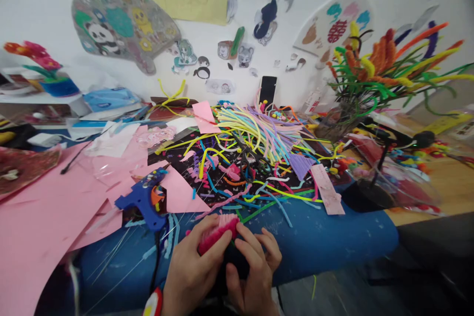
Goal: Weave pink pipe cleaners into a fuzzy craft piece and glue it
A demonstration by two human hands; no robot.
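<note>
Pink fuzzy piece (pixel 218 238) by near edge of surface (pixel 322 237), fingers (pixel 247 238) of our left hand (pixel 196 261) and right hand (pixel 254 259) grasping it. Probably light, soft, easily crushed; we'd hold sides, sparing pile.

Hands are bare on both sides, so the wrists are where the outfit shows up. The left hand (pixel 196 264) has a chunky wrist piece (pixel 153 302) going on: rounded red edge, white inside that, plus a patch of yellow. Cuff or band? Honestly can't tell, the frame chops it off. The right hand (pixel 254 261) just gets a pale sliver (pixel 275 298) by the wrist, kinda whitish, too blurry to call a sleeve.
</note>
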